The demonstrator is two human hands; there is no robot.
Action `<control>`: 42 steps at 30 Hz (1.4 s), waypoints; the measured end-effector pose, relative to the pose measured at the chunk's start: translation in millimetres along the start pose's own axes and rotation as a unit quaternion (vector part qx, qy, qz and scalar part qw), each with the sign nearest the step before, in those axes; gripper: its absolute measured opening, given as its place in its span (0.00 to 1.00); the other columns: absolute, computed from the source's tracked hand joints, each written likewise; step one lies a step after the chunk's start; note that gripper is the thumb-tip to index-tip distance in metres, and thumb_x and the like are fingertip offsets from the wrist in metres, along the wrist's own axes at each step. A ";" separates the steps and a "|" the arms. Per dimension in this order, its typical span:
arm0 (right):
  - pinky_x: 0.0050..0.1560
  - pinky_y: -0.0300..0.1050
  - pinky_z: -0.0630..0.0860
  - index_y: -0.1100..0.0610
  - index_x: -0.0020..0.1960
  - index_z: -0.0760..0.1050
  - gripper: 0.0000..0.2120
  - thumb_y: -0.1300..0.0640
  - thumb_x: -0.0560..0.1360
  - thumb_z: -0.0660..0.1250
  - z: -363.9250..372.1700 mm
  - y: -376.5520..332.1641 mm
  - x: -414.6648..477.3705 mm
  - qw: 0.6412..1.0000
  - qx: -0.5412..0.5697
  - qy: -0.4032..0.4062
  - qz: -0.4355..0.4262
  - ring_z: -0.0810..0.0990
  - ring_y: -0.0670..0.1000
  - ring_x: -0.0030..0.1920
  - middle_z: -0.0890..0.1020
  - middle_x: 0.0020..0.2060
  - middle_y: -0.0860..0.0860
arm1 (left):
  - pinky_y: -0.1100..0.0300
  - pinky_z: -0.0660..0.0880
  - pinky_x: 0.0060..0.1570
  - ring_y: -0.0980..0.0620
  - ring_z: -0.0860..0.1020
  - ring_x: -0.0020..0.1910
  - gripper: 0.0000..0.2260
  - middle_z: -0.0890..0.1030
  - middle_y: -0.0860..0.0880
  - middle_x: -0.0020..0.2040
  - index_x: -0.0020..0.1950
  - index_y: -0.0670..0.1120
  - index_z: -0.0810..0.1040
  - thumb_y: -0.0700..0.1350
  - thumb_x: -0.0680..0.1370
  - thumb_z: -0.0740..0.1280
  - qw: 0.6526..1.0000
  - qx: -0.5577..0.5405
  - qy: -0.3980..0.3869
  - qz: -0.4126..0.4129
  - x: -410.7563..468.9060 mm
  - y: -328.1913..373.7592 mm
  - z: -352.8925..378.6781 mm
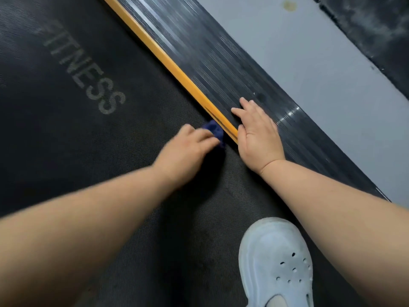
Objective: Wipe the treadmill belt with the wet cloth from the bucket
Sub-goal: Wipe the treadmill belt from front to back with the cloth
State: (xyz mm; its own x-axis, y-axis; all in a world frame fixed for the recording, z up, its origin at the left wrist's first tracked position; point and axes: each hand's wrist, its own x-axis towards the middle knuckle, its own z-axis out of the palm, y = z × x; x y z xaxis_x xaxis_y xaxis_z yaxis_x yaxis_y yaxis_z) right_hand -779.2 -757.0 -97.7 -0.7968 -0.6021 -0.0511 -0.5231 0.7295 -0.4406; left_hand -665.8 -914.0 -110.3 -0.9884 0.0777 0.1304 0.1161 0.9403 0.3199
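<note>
Where the dark treadmill belt (pixel 77 151) fills the left of the scene, pale lettering (pixel 81 67) reading FITNESS runs along its dimpled surface. Lower and toward the middle, the person's left hand (pixel 188 149) reaches forward on a bare forearm, its fingers curled over a dark blue cloth (pixel 215 130) and holding it down on the belt; the hand is a little blurred. The cloth lies on the belt at its right edge, just beside the orange strip (pixel 166 60) that borders the belt, and only its far end peeks out past the fingertips. Across that strip, the right hand (pixel 257 136) lies flat with straight, spread fingers, palm down on the ribbed black side rail (pixel 210 52), holding nothing. Nearer the person and below that hand, a pale perforated clog (pixel 276 262) stands on the belt. Right of the rail stretches a grey floor (pixel 298 52), and a darker mottled mat (pixel 376 25) takes the far upper right corner.
</note>
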 end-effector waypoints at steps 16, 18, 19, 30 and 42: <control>0.73 0.48 0.50 0.52 0.71 0.67 0.19 0.58 0.80 0.55 5.0 0.4 -0.2 0.999 -0.033 0.009 -0.010 0.55 0.50 0.76 0.62 0.75 0.49 | 0.51 0.69 0.55 0.39 0.73 0.54 0.16 0.78 0.44 0.58 0.60 0.47 0.78 0.38 0.73 0.62 0.977 -0.046 0.035 -0.204 8.5 -41.3 -27.3; 0.73 0.48 0.50 0.52 0.71 0.67 0.19 0.58 0.80 0.55 4.9 -0.7 -1.1 0.999 -0.038 0.009 -0.009 0.55 0.50 0.76 0.62 0.75 0.49 | 0.48 0.71 0.55 0.41 0.73 0.58 0.16 0.78 0.49 0.60 0.59 0.49 0.78 0.39 0.72 0.65 0.985 -0.017 0.011 -0.172 -12.0 -37.9 -22.1; 0.73 0.47 0.50 0.52 0.70 0.67 0.19 0.58 0.80 0.56 4.7 -0.7 -0.6 0.999 -0.041 0.010 -0.009 0.55 0.50 0.76 0.62 0.75 0.49 | 0.47 0.71 0.54 0.41 0.74 0.57 0.16 0.79 0.51 0.60 0.58 0.51 0.78 0.40 0.72 0.66 0.989 0.011 -0.006 -0.144 -20.9 -35.9 -21.4; 0.74 0.50 0.44 0.48 0.74 0.62 0.20 0.53 0.82 0.52 -4.8 -6.9 -4.1 0.992 -0.116 -0.041 -0.004 0.50 0.50 0.77 0.56 0.77 0.48 | 0.50 0.71 0.54 0.41 0.67 0.61 0.31 0.58 0.48 0.72 0.76 0.59 0.52 0.44 0.77 0.62 0.941 0.117 -0.268 -0.169 -26.8 -25.7 -56.3; 0.69 0.64 0.30 0.31 0.73 0.37 0.22 0.43 0.82 0.42 -22.5 8.9 -15.3 0.958 -0.146 -0.223 0.106 0.26 0.53 0.73 0.29 0.74 0.44 | 0.46 0.74 0.54 0.40 0.63 0.66 0.26 0.57 0.44 0.74 0.77 0.53 0.51 0.41 0.81 0.54 0.955 0.075 -0.244 -0.148 -7.3 -3.0 -40.1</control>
State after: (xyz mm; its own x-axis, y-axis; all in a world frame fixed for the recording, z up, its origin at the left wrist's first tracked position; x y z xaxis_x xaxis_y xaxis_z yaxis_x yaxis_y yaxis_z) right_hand -778.5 -734.0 -80.7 -0.7201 -0.4607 -0.5189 -0.4773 0.8716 -0.1116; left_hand -655.1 -930.6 -74.5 -0.9080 -0.0891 -0.4093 -0.1553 0.9791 0.1314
